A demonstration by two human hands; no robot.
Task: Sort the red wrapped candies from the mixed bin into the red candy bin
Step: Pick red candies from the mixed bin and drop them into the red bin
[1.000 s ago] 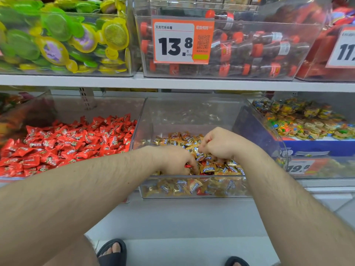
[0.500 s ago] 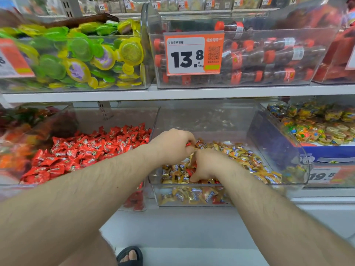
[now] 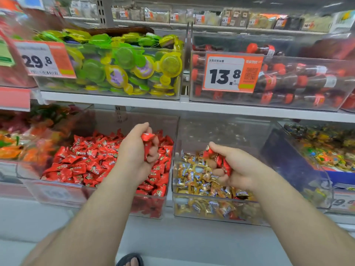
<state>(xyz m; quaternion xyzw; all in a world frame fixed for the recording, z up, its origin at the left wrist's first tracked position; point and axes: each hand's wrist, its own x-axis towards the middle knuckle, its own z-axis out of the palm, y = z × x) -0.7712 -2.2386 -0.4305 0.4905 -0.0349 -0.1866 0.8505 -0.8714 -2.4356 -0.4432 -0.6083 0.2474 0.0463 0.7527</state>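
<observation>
Your left hand hangs over the red candy bin, fingers curled around a few red wrapped candies. Your right hand grips more red candies, low over the gold sweets in the mixed bin just to the right. Both holds look loose, so a piece could slip from the right hand and fall back among the gold ones, or drop into the gap where the two clear walls stand side by side. The shelf above leaves little headroom; the near side, toward you, is open for crossing left.
</observation>
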